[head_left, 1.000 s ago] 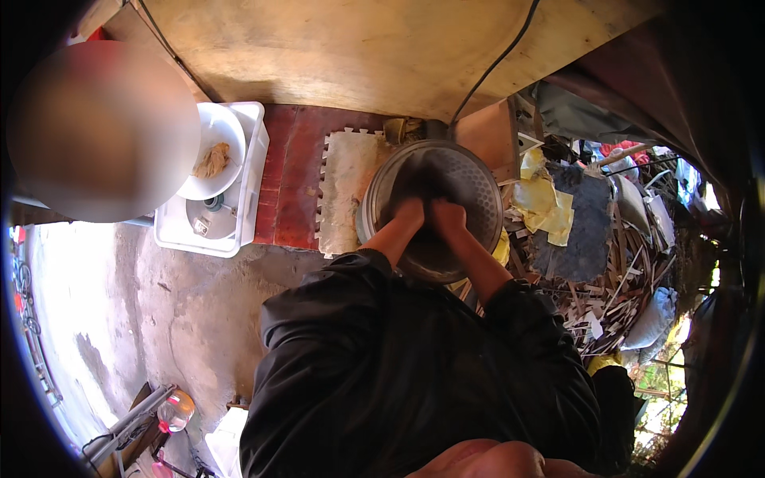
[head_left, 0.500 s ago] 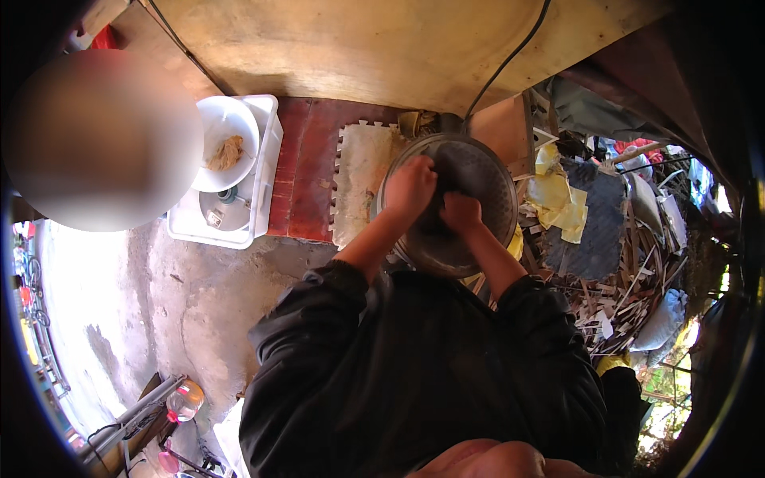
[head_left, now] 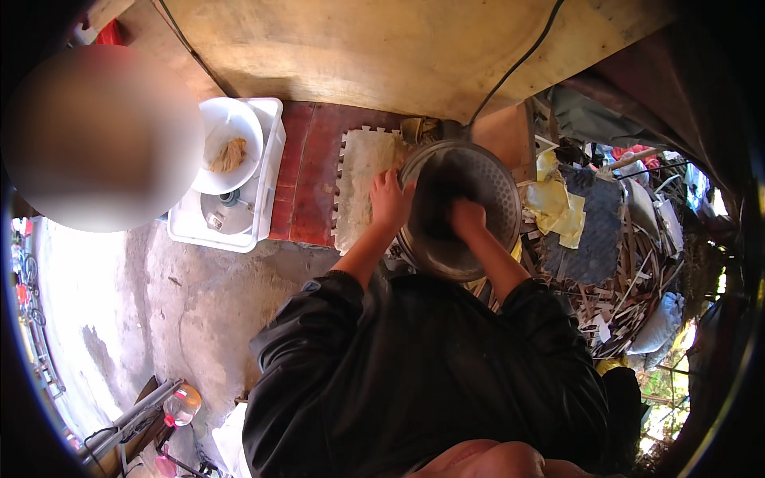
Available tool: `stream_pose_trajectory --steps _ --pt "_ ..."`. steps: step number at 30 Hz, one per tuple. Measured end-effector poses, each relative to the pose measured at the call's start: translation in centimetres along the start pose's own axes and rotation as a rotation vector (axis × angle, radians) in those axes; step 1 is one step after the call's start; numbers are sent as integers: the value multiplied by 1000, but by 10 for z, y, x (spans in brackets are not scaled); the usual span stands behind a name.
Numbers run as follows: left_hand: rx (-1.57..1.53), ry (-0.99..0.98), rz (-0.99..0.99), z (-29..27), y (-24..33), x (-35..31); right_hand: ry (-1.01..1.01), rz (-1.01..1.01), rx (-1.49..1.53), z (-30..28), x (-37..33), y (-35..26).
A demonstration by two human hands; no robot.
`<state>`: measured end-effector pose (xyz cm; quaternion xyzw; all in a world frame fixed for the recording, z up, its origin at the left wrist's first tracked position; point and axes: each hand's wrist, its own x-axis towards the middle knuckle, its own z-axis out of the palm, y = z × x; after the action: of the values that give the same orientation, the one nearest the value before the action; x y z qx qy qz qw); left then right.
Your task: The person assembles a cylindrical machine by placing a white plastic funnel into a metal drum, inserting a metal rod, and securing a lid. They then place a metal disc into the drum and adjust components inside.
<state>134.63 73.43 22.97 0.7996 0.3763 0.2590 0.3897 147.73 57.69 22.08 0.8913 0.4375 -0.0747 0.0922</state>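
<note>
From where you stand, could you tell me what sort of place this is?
Probably an outdoor yard work corner: bare concrete ground, a heap of scrap, and a round metal basin under both hands.

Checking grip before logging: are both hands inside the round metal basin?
No: the right hand is inside the round metal basin, while the left hand grips its rim.

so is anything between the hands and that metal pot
Nothing visible. The left hand grips the rim of the pot, and the right hand is already down inside it.
</note>
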Motion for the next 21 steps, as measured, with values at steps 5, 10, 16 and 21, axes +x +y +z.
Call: stream_pose_trajectory --steps 5,10,16,21 --pt "-9 36 58 -2 -1 -2 -61 -26 -49 -2 4 -3" --pt "2 25 54 1 5 -6 129 -46 -75 24 -1 9" --pt "-41 25 31 1 -2 -5 29 -140 -103 16 0 11" --pt "-71 14 56 1 0 -3 -88 -139 -92 21 6 18"
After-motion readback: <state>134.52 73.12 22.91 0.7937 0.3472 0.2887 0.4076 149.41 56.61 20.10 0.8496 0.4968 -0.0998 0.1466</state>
